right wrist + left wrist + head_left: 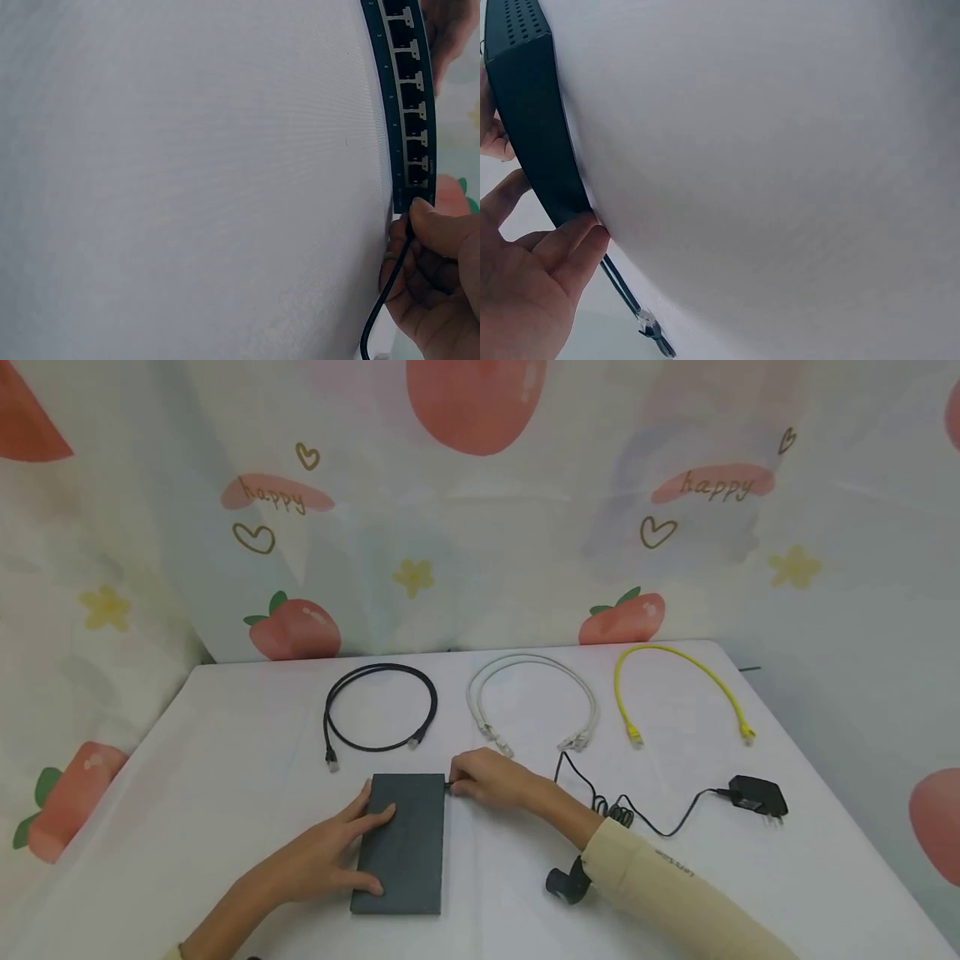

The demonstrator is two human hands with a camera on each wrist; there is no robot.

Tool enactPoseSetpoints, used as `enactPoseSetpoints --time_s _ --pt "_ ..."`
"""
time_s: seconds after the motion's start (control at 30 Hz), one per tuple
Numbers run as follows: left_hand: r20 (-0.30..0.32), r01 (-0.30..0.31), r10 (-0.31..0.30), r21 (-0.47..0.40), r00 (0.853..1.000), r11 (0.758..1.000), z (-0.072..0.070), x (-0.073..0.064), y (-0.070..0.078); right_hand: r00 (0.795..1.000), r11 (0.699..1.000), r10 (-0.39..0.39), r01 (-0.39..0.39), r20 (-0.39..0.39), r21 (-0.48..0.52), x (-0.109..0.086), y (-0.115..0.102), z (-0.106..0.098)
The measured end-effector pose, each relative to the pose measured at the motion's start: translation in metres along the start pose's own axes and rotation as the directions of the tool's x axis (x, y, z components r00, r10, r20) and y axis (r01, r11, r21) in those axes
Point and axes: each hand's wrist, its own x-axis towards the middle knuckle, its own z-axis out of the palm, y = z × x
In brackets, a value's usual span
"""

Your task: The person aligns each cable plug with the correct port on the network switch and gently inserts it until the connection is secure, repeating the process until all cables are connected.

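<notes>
A dark grey network switch [405, 852] lies flat on the white table, its row of ports [411, 112] facing right. My left hand [330, 856] holds it from the left, with thumb and a finger on the top face and other fingers along the side, seen too in the left wrist view. At the far end of the port side, my right hand [491, 781] pinches the plug of a black power cord [386, 292] between thumb and fingers. The plug's tip is hidden by the fingertips, right at the switch's edge. That cord leads to a black power adapter [757, 797].
Behind the switch lie a coiled black network cable [381, 667], a pale grey one [536, 657] and a yellow one [667, 648]. A black cylindrical object [567, 883] sits beside the right sleeve. Patterned cloth [510, 560] hangs behind the table [262, 727].
</notes>
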Motion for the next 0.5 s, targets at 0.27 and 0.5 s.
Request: enactPoseSetpoints --time_s 0.27,0.5 --pt "0.020 0.017 -0.017 -0.040 1.000 0.999 0.0023 -0.0007 -0.0017 1.000 1.000 0.002 -0.002 -0.006 -0.013 0.0005 -0.0020 0.0019" --pt "0.039 0.003 0.000 -0.081 0.999 0.997 0.0031 -0.0019 -0.0049 0.999 0.998 0.016 -0.018 -0.039 -0.068 -0.0052 -0.0036 0.0029"
